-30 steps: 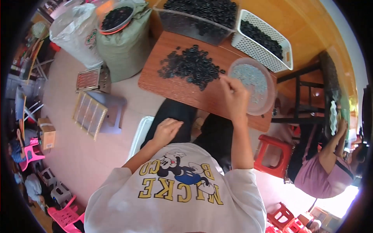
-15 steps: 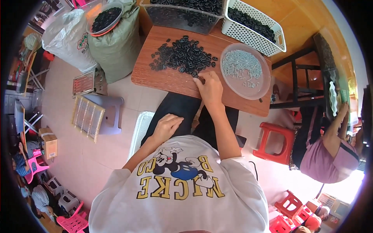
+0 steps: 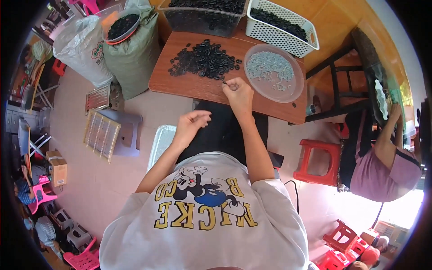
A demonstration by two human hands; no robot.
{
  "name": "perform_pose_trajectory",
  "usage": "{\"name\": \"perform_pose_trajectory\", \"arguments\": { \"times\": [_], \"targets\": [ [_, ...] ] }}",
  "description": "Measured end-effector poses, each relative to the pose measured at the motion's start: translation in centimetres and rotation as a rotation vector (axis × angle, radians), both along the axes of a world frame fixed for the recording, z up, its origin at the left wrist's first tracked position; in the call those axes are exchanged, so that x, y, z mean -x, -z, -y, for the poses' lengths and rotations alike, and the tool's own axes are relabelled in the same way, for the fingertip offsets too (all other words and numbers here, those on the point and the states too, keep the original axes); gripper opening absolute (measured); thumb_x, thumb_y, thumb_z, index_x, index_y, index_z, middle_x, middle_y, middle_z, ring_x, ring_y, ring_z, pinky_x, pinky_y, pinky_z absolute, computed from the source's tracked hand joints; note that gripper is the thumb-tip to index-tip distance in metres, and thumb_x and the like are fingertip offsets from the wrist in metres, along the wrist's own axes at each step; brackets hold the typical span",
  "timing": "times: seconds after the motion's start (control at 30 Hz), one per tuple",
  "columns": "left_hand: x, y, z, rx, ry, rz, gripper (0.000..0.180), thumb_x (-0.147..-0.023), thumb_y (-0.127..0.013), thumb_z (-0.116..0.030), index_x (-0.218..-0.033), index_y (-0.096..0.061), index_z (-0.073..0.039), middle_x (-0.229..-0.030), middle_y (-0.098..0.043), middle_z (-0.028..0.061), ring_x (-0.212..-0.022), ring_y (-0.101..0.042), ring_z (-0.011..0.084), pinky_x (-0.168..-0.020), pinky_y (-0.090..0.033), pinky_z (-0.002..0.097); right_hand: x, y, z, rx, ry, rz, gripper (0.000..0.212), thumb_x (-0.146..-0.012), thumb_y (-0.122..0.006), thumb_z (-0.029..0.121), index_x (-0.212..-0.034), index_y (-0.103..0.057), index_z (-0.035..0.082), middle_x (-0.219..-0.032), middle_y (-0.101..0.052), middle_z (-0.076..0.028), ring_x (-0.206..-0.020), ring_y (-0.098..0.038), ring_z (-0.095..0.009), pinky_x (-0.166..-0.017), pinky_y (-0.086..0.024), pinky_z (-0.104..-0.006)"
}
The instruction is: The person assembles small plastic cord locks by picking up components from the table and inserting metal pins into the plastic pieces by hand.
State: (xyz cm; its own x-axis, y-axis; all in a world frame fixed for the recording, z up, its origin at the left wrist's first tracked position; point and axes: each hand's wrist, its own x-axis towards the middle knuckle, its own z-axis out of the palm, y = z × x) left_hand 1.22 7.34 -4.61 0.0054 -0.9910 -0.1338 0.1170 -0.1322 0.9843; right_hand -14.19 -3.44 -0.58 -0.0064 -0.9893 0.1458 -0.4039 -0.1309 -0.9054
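Observation:
My right hand (image 3: 238, 93) is over the near edge of a brown wooden table (image 3: 198, 92), its thumb and fingers pinched together. A small black piece shows at its fingertips, apparently one of the flat oval pieces with holes. Beyond it lies a loose pile of such black oval pieces (image 3: 208, 59). Just right of this hand stands a round clear plastic tray (image 3: 284, 96) with many small silvery, screw-like pieces (image 3: 270, 67). My left hand (image 3: 191, 125) hovers above my lap, fingers loosely bent and apart from the thumb, with nothing visible in it.
Behind the pile stand a clear bin (image 3: 198, 20) and a white perforated basket (image 3: 310, 44), both holding black pieces. Sacks (image 3: 132, 67) are at the left, one topped by a bowl. A red stool (image 3: 318, 143) and another person (image 3: 382, 177) are to the right.
My left hand has risen off my lap, its fingers loosening. My right hand has drawn back from the pile with the small black piece. The view has shifted slightly.

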Motion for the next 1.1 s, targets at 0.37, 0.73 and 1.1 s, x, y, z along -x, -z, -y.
{"name": "perform_pose_trajectory", "arguments": {
  "times": [0.37,0.73,1.1],
  "targets": [
    [2.1,-2.4,-0.1,-0.07,0.021,-0.228,0.024,-0.09,-0.057,-0.016,-0.106,-0.064,0.001,-0.086,-0.065,0.0058,-0.072,-0.056,0.0076,-0.067,-0.046,0.0207,2.3,-0.4,-6.4,-0.296,-0.209,0.745,0.015,-0.081,-0.064,0.004,-0.094,-0.065,-0.003,-0.088,-0.068,-0.012,-0.073,-0.059,-0.011,-0.07,-0.047,-0.0234],
    [3.1,-3.4,0.9,-0.178,0.014,-0.285,0.022,-0.092,-0.056,-0.016,-0.1,-0.064,0.002,-0.085,-0.066,0.0069,-0.069,-0.059,0.0106,-0.064,-0.047,0.0214,2.6,0.7,-7.6,-0.171,-0.04,0.59,0.014,-0.082,-0.063,0.001,-0.095,-0.066,-0.001,-0.087,-0.066,-0.007,-0.076,-0.062,-0.012,-0.069,-0.048,-0.0222],
    [5.0,-2.6,2.5,-0.212,-0.164,-0.308,0.016,-0.085,-0.063,-0.004,-0.099,-0.063,0.005,-0.088,-0.066,0.0099,-0.08,-0.064,0.0155,-0.073,-0.054,0.0264,3.2,1.9,-7.8,0.285,-0.064,0.039,0.017,-0.078,-0.065,0.004,-0.095,-0.067,0.005,-0.098,-0.064,-0.009,-0.089,-0.062,-0.025,-0.077,-0.048,-0.033]
  ]
}}
